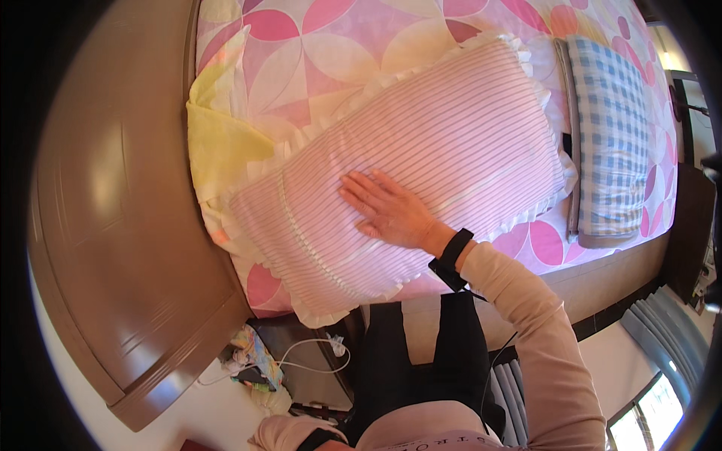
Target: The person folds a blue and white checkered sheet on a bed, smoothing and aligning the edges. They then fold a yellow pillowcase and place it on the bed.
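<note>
My right hand [390, 215] lies flat, palm down, on a pink striped pillow [462, 124] with a white ruffled edge. Its fingers are slightly apart and hold nothing. The pillow lies at a slant on a bed, and a pale braided trim [296, 231] crosses it near the headboard end. My left hand is out of view; only the left sleeve [287, 431] and a black wristband show at the bottom edge. Beyond the pillow's left corner is a yellow cloth [225, 135], partly under it.
A brown headboard [107, 186] borders the bed on the left. A folded blue checked quilt [612, 141] lies right of the pillow, on the patterned bedspread [338, 56]. Below, a dark bedside cabinet [316, 366] carries a white cable [313, 341] and a patterned bag [256, 355].
</note>
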`<state>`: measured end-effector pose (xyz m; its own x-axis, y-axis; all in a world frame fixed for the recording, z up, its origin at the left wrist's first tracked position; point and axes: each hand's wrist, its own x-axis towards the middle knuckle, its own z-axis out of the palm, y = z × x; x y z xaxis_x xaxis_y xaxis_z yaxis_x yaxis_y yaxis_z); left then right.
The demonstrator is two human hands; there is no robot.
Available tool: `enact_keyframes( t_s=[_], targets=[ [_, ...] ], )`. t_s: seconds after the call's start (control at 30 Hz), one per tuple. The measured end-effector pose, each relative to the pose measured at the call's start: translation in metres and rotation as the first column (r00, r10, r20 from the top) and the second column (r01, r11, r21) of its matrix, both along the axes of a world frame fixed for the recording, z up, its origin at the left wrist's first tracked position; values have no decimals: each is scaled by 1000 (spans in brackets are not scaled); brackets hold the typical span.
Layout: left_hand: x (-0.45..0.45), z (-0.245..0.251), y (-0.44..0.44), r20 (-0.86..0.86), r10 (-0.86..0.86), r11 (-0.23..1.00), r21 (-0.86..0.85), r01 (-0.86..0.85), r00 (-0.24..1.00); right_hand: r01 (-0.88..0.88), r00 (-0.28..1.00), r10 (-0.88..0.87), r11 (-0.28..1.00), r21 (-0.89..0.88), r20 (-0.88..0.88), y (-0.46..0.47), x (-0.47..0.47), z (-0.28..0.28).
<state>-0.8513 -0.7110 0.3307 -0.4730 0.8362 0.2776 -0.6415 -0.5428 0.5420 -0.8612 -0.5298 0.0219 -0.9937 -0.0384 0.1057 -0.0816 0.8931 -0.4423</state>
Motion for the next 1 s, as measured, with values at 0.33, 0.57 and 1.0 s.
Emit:
enact_keyframes(
  t_s=[0.33,0.57,1.0],
  targets=[
    [-91,-73,-49,-330,-413,127,-944,-306,849,502,847,-530,820,275,37,214,14,-42],
    [-111,-245,-107,-706,-477,57,-620,-782,524,606,618,-759,626,491,203,301,88,-76],
    [-77,-336,-158,-470,-191,-290,-812,-507,862,780,35,-386,-566,-267,922,160,287,-75]
  ],
)
